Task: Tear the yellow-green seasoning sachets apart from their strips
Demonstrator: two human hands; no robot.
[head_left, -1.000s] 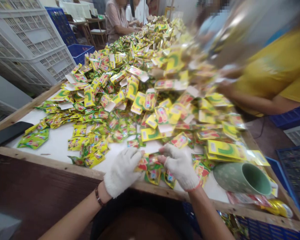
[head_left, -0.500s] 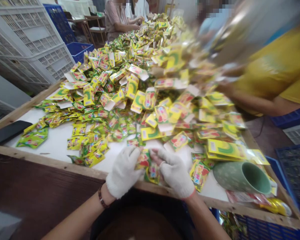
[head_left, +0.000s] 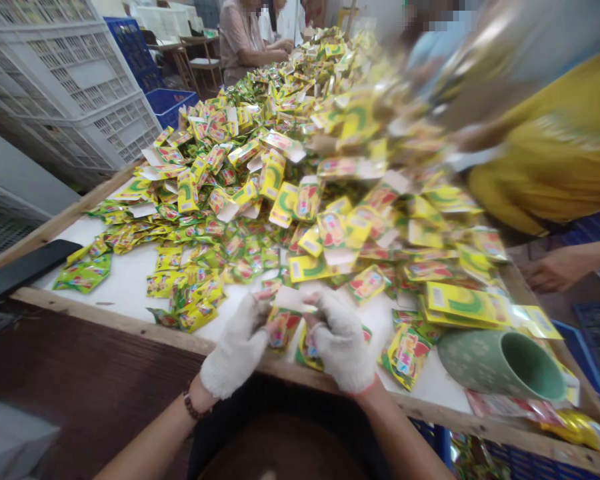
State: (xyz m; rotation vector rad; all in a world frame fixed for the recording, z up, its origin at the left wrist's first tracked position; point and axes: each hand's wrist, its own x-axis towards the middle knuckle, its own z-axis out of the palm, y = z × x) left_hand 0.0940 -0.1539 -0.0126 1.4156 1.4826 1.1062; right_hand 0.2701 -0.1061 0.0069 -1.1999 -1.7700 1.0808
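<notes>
Both my hands wear white knit gloves and meet at the table's near edge. My left hand (head_left: 234,348) and my right hand (head_left: 341,341) are closed on a small bunch of yellow-green sachets (head_left: 282,325), with a white card edge showing on top between them. More loose sachets (head_left: 405,352) lie just right of my right hand. A large heap of the same sachets and flat yellow cartons (head_left: 300,167) covers the white table (head_left: 130,283) beyond.
A green ceramic cup (head_left: 500,365) lies on its side at the near right. A person in a yellow shirt (head_left: 560,153) works at the right edge, their hand (head_left: 555,268) low. White crates (head_left: 70,80) stack at the left; other people sit at the far end.
My hands pulled the sachets a little towards me and closer together. The view shifted right. The yellow-shirted person's hand dropped below the table edge.
</notes>
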